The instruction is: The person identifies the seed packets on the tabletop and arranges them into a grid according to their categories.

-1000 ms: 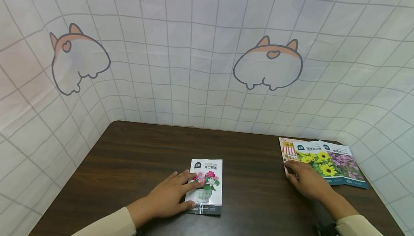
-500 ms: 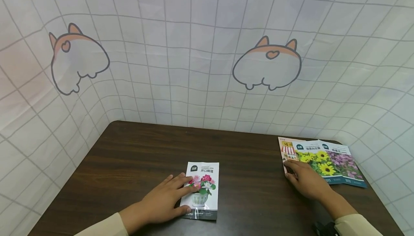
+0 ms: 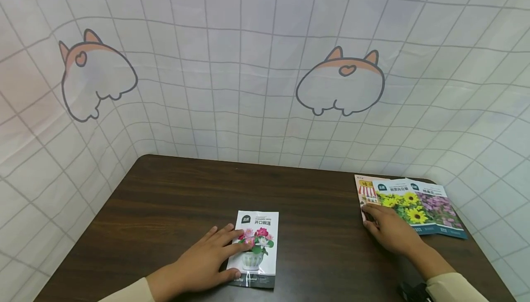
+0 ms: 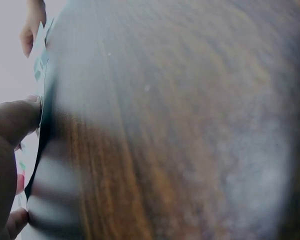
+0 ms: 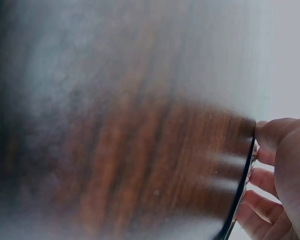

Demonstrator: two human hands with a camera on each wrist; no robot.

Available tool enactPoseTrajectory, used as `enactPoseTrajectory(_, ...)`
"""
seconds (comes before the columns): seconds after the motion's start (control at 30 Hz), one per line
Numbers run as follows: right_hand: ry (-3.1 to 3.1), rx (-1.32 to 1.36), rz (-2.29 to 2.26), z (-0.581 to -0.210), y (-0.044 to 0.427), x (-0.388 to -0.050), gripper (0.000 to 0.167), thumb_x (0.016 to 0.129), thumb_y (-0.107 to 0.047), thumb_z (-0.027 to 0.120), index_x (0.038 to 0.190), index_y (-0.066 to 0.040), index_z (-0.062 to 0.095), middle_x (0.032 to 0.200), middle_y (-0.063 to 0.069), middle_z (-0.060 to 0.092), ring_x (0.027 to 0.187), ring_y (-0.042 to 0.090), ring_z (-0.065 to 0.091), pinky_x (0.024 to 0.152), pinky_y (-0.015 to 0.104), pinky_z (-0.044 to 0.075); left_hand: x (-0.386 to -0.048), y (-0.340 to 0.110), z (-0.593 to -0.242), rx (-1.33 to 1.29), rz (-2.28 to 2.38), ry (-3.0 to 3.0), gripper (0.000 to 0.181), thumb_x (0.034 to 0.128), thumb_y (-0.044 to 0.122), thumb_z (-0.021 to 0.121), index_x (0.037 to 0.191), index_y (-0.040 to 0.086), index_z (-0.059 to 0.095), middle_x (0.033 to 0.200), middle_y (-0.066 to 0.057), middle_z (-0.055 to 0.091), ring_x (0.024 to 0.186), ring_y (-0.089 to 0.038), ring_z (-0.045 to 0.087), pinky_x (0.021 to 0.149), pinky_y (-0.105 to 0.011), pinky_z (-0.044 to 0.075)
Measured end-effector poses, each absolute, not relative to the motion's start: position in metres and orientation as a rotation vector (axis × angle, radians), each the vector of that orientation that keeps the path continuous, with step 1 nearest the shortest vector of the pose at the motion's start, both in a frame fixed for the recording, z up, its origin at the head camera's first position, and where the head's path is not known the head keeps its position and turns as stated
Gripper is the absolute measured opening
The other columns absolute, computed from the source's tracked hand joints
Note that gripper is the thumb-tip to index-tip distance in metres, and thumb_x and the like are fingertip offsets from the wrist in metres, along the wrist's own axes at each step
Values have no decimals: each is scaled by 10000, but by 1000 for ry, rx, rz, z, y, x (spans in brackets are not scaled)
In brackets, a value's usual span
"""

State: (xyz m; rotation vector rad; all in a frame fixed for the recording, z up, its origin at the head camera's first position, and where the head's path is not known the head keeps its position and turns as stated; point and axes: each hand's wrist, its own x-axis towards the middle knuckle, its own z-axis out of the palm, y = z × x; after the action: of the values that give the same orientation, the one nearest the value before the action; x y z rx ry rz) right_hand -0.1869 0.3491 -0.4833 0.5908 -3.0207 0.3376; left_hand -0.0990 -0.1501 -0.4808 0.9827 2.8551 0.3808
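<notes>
My left hand (image 3: 203, 260) lies with spread fingers on a seed packet (image 3: 265, 258) picturing pink and white flowers in a pot. Its thumb and fingertips touch the packet's left side, flat on the dark table. At the right, my right hand (image 3: 391, 233) rests its fingertips on a pink packet (image 3: 366, 194) with a striped awning printed on it. That packet is partly covered by a yellow-flower seed packet (image 3: 401, 201), which overlaps a purple-flower seed packet (image 3: 439, 205). In the right wrist view, the thumb and fingers (image 5: 262, 180) touch the packet's thin edge.
The brown wooden table (image 3: 182, 191) ends at a white grid-patterned curtain (image 3: 232, 86) behind and at both sides. Cartoon corgi rears are printed on it. A small black object (image 3: 414, 291) shows beside the right sleeve.
The left hand and the potted-flower packet under it have slid toward me and slightly left. The right hand and the overlapping packets have stayed in place.
</notes>
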Motion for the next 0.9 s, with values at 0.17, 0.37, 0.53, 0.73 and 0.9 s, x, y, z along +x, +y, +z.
enactPoseTrajectory(0.17, -3017, 597, 338, -483, 349, -187, 465, 989, -217, 679, 1392, -3, 596, 1436, 252, 538, 1304, 514, 478, 1023, 676, 398, -98, -151, -480, 972, 400, 2849, 631, 963, 613, 599, 1541, 412, 447, 1598, 16, 410, 1515, -301, 278, 1199, -588, 211)
enactPoseTrajectory(0.37, -3016, 604, 330, -483, 348, -186, 466, 985, -211, 690, 1391, -3, 599, 1432, 252, 542, 1302, 513, 479, 1028, 676, 393, -98, -151, -481, 963, 408, 2847, 634, 961, 631, 587, 1540, 417, 446, 1596, 22, 411, 1519, -294, 270, 1201, -587, 203)
enactPoseTrajectory(0.53, -3007, 646, 330, -482, 345, -187, 468, 982, -205, 696, 1393, -4, 599, 1421, 252, 552, 1300, 500, 493, 1032, 670, 396, -99, -151, -483, 985, 419, 2856, 624, 960, 618, 601, 1533, 418, 457, 1589, 19, 421, 1510, -303, 289, 1191, -595, 226)
enactPoseTrajectory(0.73, -3013, 659, 326, -481, 340, -188, 475, 991, -220, 685, 1405, -10, 588, 1424, 250, 550, 1308, 495, 491, 1040, 669, 390, -98, -151, -483, 997, 430, 2865, 620, 957, 598, 620, 1529, 417, 464, 1586, 20, 424, 1504, -308, 302, 1185, -597, 239)
enactPoseTrajectory(0.9, -2974, 690, 318, -483, 339, -189, 467, 979, -204, 696, 1385, 6, 599, 1399, 253, 568, 1288, 489, 512, 1037, 659, 398, -97, -151, -482, 997, 434, 2866, 620, 956, 588, 627, 1528, 406, 470, 1585, 16, 425, 1504, -310, 301, 1187, -597, 234)
